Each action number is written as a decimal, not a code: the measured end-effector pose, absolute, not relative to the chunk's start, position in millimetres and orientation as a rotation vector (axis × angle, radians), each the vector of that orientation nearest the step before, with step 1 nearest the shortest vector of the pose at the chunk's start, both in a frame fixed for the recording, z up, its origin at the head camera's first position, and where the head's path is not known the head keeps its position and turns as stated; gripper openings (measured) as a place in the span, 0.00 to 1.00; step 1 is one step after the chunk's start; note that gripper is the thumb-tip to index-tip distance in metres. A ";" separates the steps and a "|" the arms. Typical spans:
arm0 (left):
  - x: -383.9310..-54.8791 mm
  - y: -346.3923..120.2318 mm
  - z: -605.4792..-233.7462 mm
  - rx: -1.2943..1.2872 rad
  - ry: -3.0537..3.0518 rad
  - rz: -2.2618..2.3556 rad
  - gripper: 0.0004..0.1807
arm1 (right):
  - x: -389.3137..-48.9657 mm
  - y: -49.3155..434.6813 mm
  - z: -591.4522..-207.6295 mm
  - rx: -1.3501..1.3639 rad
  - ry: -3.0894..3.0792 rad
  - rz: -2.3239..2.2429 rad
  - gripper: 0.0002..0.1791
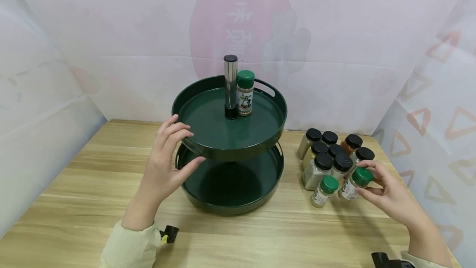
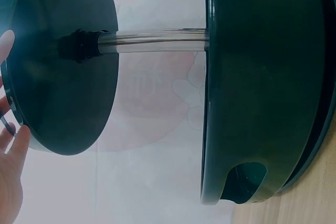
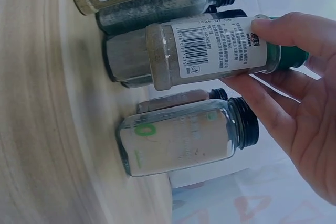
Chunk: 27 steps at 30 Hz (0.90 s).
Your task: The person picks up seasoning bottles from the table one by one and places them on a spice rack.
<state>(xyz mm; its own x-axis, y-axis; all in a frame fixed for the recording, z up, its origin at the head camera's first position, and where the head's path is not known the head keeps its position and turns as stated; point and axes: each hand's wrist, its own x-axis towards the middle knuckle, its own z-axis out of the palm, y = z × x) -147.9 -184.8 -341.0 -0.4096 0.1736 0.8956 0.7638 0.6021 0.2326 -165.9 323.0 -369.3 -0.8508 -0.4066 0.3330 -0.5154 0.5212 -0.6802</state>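
A dark green two-tier round tray stand (image 1: 223,144) with a metal post stands mid-table. My left hand (image 1: 163,160) holds the upper tier's left rim, fingers over the edge and thumb low on its outer side; in the left wrist view the fingertips (image 2: 20,140) meet that rim. A green-capped spice jar (image 1: 245,98) stands on the upper tier beside the post. At the right, my right hand (image 1: 386,195) pinches another green-capped spice jar (image 3: 215,51) near its cap, its base raised off the table. A third green-capped jar (image 1: 322,193) stands just left of it.
Several black-capped spice jars (image 1: 323,162) stand close together behind the green-capped ones. The lower tier (image 1: 223,210) sits on the wooden table (image 1: 93,185). A printed cloth (image 1: 148,32) hangs behind and at both sides.
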 end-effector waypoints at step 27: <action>-146.7 -184.5 -340.7 -0.726 -1.928 -0.799 0.31 | -179.2 307.4 -318.9 0.857 -2.537 1.186 0.35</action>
